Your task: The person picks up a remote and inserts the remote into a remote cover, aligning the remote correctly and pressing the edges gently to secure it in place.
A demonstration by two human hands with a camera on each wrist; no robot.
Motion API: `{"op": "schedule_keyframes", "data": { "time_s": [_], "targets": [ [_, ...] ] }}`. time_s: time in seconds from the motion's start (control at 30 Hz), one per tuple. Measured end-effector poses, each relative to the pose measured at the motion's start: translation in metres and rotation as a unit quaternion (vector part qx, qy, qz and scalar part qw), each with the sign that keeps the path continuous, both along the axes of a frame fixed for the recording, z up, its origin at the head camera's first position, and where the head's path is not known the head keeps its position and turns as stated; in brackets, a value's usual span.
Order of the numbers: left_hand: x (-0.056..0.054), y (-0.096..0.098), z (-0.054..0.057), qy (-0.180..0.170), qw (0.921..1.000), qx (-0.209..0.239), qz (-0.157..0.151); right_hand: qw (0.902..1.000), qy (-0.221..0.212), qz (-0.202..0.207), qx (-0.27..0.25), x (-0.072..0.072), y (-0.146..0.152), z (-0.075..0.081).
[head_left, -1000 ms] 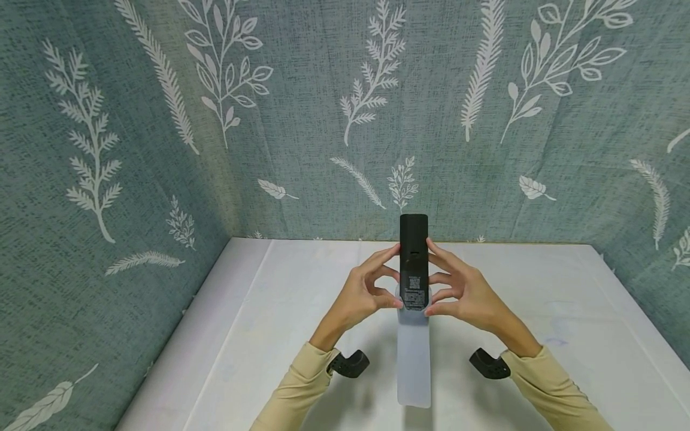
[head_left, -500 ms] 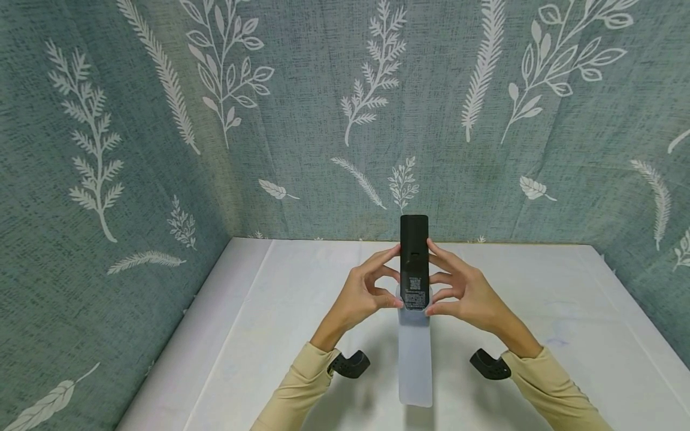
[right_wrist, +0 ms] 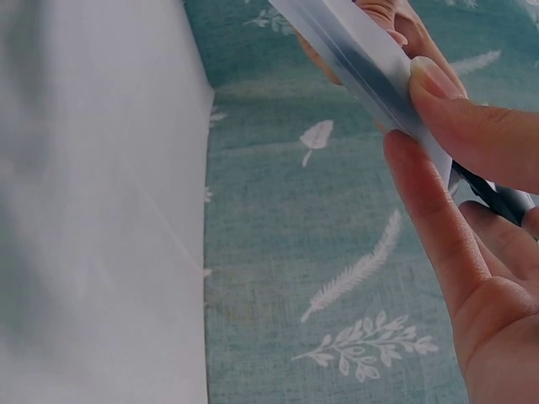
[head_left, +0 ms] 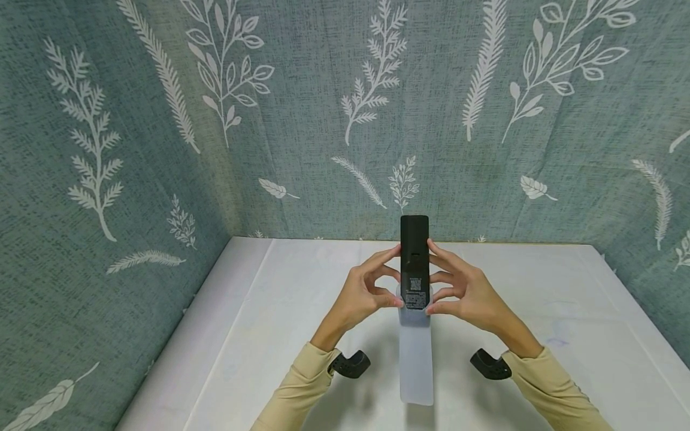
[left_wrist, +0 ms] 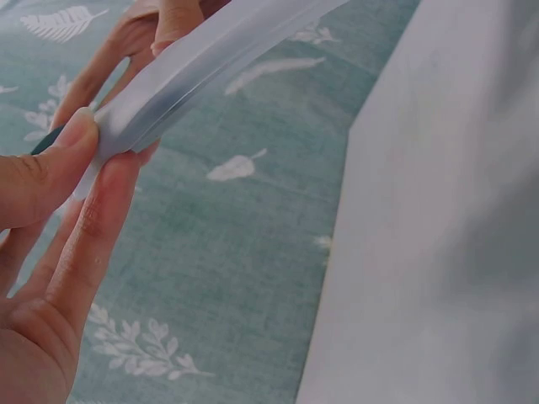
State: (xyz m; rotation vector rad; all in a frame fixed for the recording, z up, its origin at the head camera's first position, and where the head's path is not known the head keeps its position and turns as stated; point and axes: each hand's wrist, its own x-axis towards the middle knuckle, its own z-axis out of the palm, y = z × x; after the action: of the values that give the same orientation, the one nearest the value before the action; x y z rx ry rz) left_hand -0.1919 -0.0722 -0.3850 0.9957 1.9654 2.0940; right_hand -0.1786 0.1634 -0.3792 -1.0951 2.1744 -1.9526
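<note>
A black remote control [head_left: 414, 239] is held up over the table, its back with a printed code and label facing the head camera. Its lower end sits at the mouth of a translucent whitish sleeve [head_left: 416, 365], which hangs down toward the person. From the left, my left hand [head_left: 366, 293] pinches the sleeve's mouth between thumb and fingers, its index fingertip at the remote's edge. My right hand [head_left: 466, 296] mirrors this on the other side. Close up in the right wrist view, thumb and finger squeeze the sleeve's rim [right_wrist: 370, 63], with a dark strip of the remote [right_wrist: 501, 198] behind.
Below the hands lies a white-covered table [head_left: 302, 287]. Green fabric printed with white leaves [head_left: 307, 120] stands behind it and along the sides. Black wrist cameras [head_left: 350, 364] sit at both cuffs of the pale yellow sleeves.
Both hands keep the same hold and place. The lower end of the translucent sleeve has swung very slightly to the right.
</note>
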Motion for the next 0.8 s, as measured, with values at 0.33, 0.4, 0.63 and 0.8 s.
{"op": "schedule_keyframes", "data": {
  "time_s": [0.33,0.4,0.63,0.8],
  "targets": [
    [0.0021,0.0002,0.0020,-0.006,1.0000,0.002,0.006,1.0000,0.004,-0.005,0.001,0.0009,-0.0005,0.0003],
    [0.0022,0.0003,0.0019,-0.005,1.0000,0.002,0.007,1.0000,0.007,-0.004,-0.001,0.0008,-0.0006,0.0001],
    [0.0006,-0.0003,-0.0008,-0.005,0.9999,0.000,0.009,1.0000,0.002,-0.006,0.000,0.0012,-0.0009,-0.0005],
    [0.0011,-0.0013,-0.0006,0.001,0.9999,0.002,0.010,0.9999,-0.002,-0.010,0.002,0.0015,-0.0010,-0.0007]
  ]
}}
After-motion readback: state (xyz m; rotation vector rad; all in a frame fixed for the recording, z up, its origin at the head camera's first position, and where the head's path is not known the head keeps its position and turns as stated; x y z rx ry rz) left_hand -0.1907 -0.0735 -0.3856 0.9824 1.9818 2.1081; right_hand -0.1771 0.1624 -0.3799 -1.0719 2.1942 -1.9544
